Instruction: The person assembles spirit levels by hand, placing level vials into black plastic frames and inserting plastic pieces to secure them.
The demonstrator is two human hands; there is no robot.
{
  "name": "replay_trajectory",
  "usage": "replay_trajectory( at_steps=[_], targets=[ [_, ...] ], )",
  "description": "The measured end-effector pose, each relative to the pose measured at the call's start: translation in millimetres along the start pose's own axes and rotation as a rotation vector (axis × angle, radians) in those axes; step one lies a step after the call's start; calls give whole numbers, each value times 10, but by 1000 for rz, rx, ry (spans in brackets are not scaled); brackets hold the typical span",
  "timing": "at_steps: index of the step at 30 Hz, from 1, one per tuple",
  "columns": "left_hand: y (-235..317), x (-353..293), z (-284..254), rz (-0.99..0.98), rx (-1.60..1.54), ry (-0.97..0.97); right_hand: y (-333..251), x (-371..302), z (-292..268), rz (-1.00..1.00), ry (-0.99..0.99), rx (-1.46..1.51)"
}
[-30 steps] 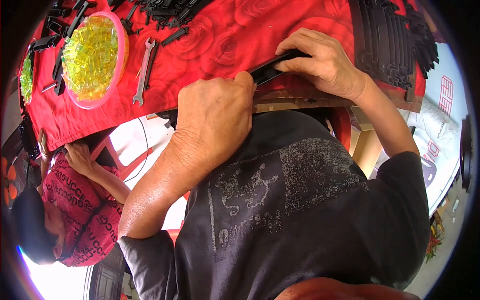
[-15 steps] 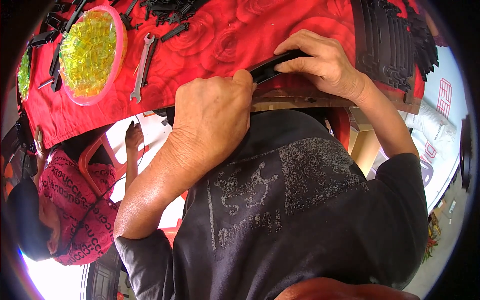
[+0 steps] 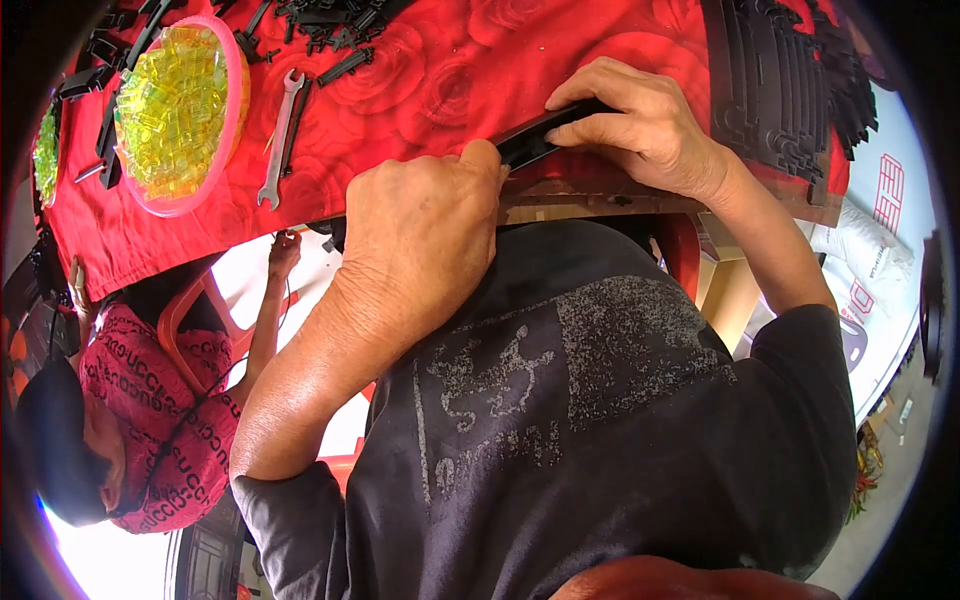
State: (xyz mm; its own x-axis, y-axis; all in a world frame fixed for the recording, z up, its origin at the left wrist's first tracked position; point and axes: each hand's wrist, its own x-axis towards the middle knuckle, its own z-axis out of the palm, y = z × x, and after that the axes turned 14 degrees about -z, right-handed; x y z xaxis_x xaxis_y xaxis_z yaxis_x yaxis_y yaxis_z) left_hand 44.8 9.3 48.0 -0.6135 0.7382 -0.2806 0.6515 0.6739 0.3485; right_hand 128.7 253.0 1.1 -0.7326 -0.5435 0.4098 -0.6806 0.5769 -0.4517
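Co-worker's hand (image 3: pixel 284 255) shifted; left hand (image 3: pixel 425 225) clenches, right hand (image 3: pixel 645 125) pinches strip (image 3: pixel 527 148).

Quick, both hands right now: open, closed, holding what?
Left hand: closed, thumb at the near end of the black strip; fingertips hidden.
Right hand: closed, holding the strip between thumb and fingers.

The tabletop (image 3: pixel 575 32) is covered with a red rose-patterned cloth (image 3: pixel 415 85); a brown wooden edge (image 3: pixel 610 204) is exposed at the front. A red chair (image 3: pixel 168 322) stands near its left side. Intense white light (image 3: pixel 110 565) borders a dark panelled surface (image 3: pixel 207 550). Grey floor (image 3: pixel 892 452) appears at far right, beside foliage (image 3: pixel 866 482).
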Motion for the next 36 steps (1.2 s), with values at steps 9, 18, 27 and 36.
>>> replay_trajectory(
  at_steps=[9,18,27,36],
  targets=[
    [39,37,-15,25,45,-21,6,-18,23,8,25,11],
    [57,107,-77,87,62,-71,12,-17,46,12,58,-4],
    [43,146,-77,13,4,-144,-4,6,52,20,70,-4],
    [75,187,-105,-8,2,-185,2,9,61,33,78,4]
  ],
)
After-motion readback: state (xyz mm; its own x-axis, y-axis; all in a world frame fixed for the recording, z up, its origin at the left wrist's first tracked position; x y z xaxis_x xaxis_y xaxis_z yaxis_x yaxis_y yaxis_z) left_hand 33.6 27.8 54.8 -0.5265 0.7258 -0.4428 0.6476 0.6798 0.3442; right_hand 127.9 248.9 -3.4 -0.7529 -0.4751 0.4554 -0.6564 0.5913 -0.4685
